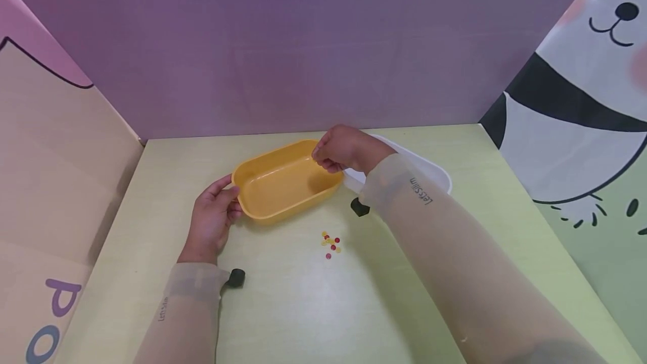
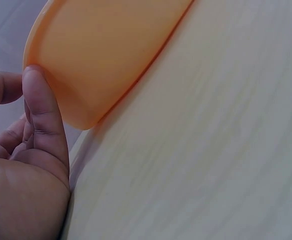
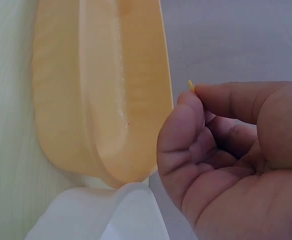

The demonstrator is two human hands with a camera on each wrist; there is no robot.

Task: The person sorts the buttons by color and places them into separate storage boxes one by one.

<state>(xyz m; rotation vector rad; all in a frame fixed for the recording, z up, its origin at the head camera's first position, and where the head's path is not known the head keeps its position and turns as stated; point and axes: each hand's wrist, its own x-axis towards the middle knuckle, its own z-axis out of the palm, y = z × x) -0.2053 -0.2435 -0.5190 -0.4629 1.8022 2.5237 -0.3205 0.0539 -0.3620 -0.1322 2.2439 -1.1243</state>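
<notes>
A yellow plastic tray sits at the back of the table, angled. My left hand holds its left end, with the thumb on the rim and the other fingers outside; the left wrist view shows the thumb against the wall. Over the tray's right end is my right hand. In the right wrist view its thumb and index finger pinch a thin yellow piece, seen edge-on. Several small round red and yellow pieces lie scattered on the table in front of the tray.
A white tray adjoins the yellow tray's right end, partly hidden under my right forearm. The pale table ends at a purple wall behind, with printed panels at left and right.
</notes>
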